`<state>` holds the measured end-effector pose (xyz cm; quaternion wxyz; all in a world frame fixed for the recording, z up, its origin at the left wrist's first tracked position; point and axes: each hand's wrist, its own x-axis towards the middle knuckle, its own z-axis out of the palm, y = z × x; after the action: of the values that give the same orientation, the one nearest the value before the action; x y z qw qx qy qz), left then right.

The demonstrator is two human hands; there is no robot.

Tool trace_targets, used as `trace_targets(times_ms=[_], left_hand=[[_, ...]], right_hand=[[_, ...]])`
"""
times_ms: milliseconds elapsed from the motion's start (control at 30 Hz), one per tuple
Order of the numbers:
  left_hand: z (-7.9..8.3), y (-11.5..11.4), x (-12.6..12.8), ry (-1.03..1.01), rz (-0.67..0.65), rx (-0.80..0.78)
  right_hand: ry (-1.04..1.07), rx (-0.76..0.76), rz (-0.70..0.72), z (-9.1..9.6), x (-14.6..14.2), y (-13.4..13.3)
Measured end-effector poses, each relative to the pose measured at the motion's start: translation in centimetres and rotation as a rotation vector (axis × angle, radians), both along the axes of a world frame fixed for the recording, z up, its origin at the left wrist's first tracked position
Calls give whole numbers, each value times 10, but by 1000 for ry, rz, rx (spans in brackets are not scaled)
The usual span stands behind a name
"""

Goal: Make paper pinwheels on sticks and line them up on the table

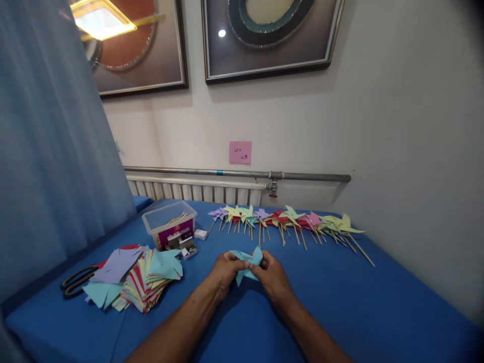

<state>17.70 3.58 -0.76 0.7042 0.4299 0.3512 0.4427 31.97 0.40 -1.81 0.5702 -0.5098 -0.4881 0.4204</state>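
A light blue paper pinwheel [256, 256] is held between my two hands above the blue cloth. My left hand [226, 269] pinches its left side, thumb near the centre. On the other side my right hand [273, 275] grips it, thumb also close to the middle. Folded blades stick out above and below the fingers; no stick shows on it. Whether a pin is in the centre I cannot tell. Left of my hands lies a fanned stack of cut coloured paper squares [145, 282], with a purple sheet [117, 265] beside it.
Black-handled scissors [77, 282] lie partly under the paper. A clear plastic tub [170, 217] holds wooden sticks. By it are an open small box [188, 248] and a white box [200, 234]. Finished pinwheels on sticks [291, 216] line the back of the blue-covered table [340, 312].
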Motion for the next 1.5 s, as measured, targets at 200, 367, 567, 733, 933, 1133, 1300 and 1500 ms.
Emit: trace_targets(times_ms=[200, 367, 567, 733, 933, 1133, 1300, 1500], left_hand=[[-9, 6, 2, 73, 106, -42], [-13, 9, 1, 130, 91, -6], [-10, 7, -1, 111, 59, 22], [-7, 7, -2, 136, 37, 31], [-8, 7, -1, 212, 53, 78], [-2, 14, -8, 310, -1, 168], [18, 32, -57, 731, 269, 533], [23, 49, -112, 1195, 603, 545]], right_hand=[[72, -23, -30, -1, -4, 1], [169, -71, -22, -3, -6, 3], [184, -101, 32, -11, -1, 8], [68, -83, 6, -9, 1, 6], [-26, -63, -40, -3, -1, 3], [54, -81, -51, -6, 1, 0], [229, -118, -65, -8, 6, 1], [293, -114, -99, -11, 13, 6]])
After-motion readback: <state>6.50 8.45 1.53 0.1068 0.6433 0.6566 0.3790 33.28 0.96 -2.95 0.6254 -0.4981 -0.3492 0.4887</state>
